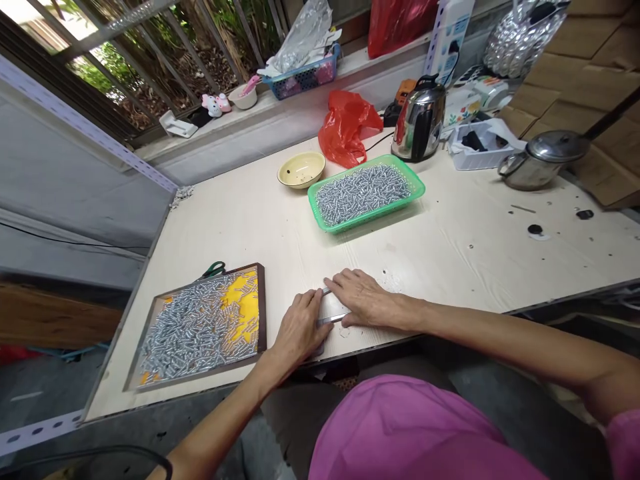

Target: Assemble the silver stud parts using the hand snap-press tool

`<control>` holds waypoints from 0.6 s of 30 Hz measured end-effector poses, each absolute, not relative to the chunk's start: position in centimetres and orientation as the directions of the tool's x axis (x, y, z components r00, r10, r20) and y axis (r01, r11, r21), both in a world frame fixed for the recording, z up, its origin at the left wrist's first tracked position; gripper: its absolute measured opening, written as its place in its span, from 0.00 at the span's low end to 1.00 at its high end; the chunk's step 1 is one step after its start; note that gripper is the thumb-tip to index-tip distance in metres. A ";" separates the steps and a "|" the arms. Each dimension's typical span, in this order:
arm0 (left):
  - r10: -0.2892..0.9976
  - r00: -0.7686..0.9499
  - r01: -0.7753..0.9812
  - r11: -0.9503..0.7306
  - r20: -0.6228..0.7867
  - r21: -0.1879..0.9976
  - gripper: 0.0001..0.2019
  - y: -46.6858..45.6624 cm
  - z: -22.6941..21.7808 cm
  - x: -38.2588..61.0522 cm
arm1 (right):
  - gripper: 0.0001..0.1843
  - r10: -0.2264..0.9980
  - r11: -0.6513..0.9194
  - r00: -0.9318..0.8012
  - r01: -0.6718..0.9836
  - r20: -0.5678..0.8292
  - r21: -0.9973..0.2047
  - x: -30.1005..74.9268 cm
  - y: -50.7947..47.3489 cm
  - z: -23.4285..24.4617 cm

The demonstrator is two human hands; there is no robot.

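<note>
Near the table's front edge, a small flat piece with thin shiny metal bars lies between my hands; its exact kind is not plain. My left hand grips its left end, thumb along the lower bar. My right hand holds the right end, with fingers and thumb on the bars and hiding much of it. To the left of my left hand, a dark-rimmed tray with a yellow bottom bears many small silvery metal pins. Beyond my hands stands a green plastic basket filled with similar metal pieces.
A yellow bowl, red plastic bag, steel kettle and white plastic box stand at the back. A lidded metal pot is at right. Green-handled scissors lie behind the tray. Small bits dot the table's right side.
</note>
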State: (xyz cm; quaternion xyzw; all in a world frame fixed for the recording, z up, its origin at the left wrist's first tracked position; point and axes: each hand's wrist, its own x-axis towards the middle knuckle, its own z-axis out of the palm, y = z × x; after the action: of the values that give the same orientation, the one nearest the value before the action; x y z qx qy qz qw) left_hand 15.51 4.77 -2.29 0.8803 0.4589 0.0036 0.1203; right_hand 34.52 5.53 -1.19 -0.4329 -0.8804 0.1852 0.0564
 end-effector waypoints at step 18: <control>0.829 0.542 0.840 -0.530 -0.134 0.118 0.11 5.2 -1.7 17.0 | 0.07 0.775 0.560 -0.626 0.743 -0.087 -0.366 34.8 6.9 -2.2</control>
State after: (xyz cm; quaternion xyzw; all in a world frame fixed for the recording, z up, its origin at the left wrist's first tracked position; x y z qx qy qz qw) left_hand 16.96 5.23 -1.70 0.8741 0.4773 -0.0307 0.0841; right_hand 34.85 6.85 -2.19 -0.4303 -0.8821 0.1872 0.0422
